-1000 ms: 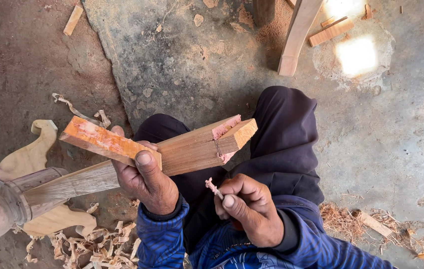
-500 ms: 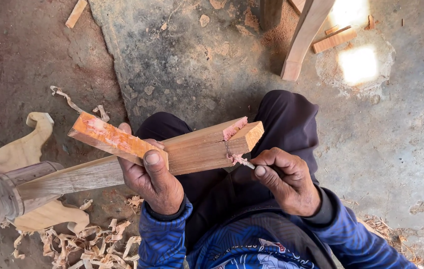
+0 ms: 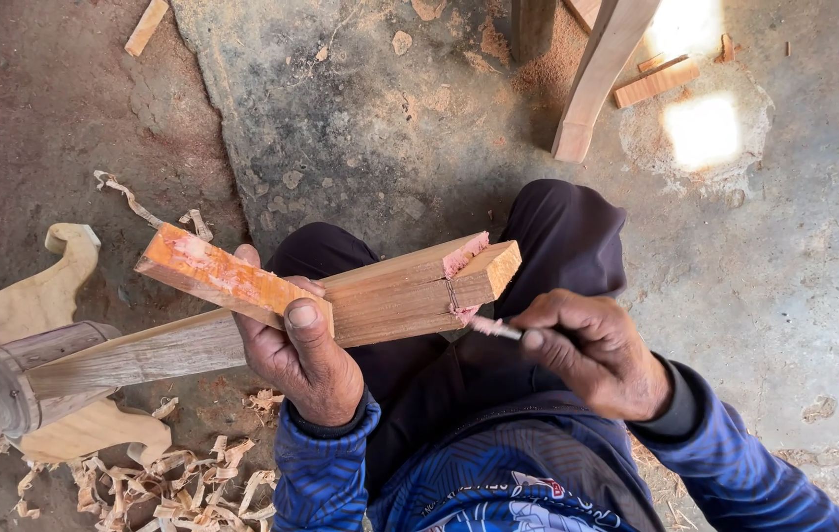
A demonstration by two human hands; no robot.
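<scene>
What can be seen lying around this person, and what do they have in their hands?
Wooden piece: one, tan with reddish ends, gripped by the left hand over the lap.
Small stick: one, pinkish, pinched in the right hand, tip at the wooden piece's joint.
Turned post: one, brown, lower left, joined to the wooden piece.
Curved cut-outs: two, pale, on the floor under the post.
Shavings: a heap, pale, bottom left.
Furniture leg: one, tan, top centre.
Offcuts: a few, tan, top right; one more top left.
Floor: grey concrete, dusty.
Left hand: grips the piece.
Right hand: holds the stick.
</scene>
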